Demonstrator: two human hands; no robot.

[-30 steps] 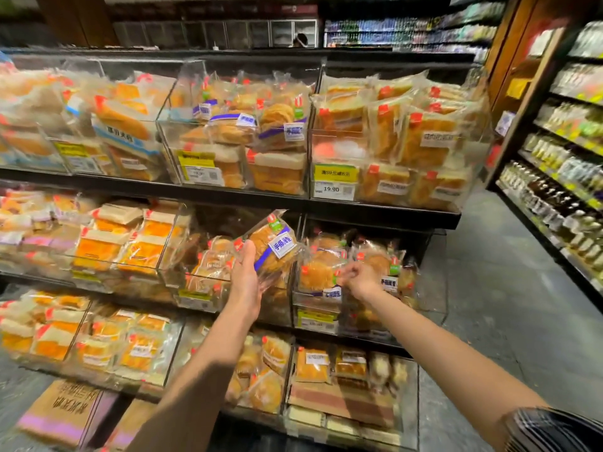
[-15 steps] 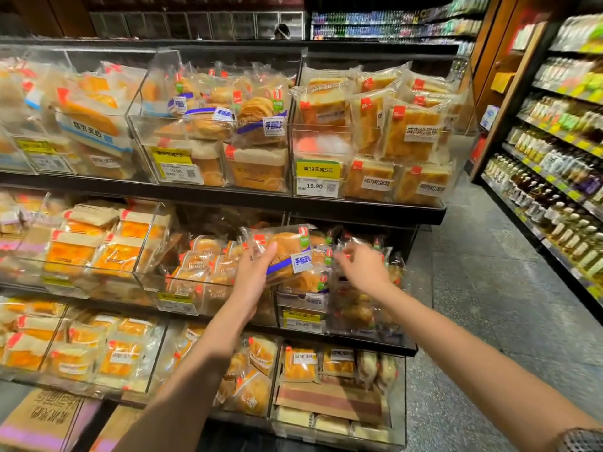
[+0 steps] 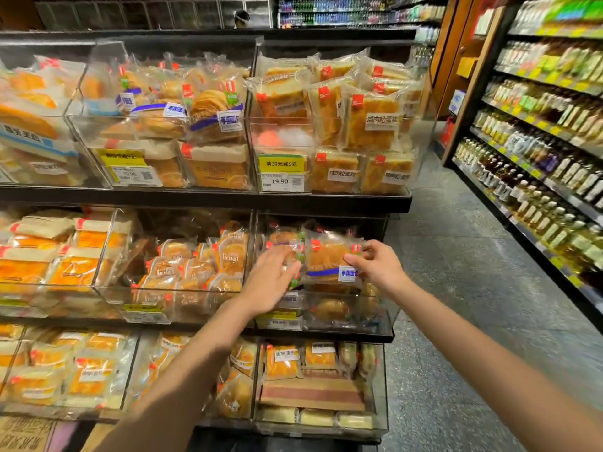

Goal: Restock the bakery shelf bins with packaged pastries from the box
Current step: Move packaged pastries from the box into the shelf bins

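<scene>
Both hands placing a pastry pack in the middle-shelf bin

Right hand [image 3: 378, 268] is pinching the pastry pack [image 3: 328, 261]; left hand [image 3: 272, 282], fingers straight, is pressing its left edge above the clear bin [image 3: 388, 316], with stocked packs crowding underneath.

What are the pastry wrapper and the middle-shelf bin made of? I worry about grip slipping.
The pastry packet looks wrapped in thin clear plastic film: glossy, crinkled, bread visible through it. The bin seems rigid clear acrylic or similar plastic: flat see-through walls with bright edges and reflections. Both look smooth.
</scene>
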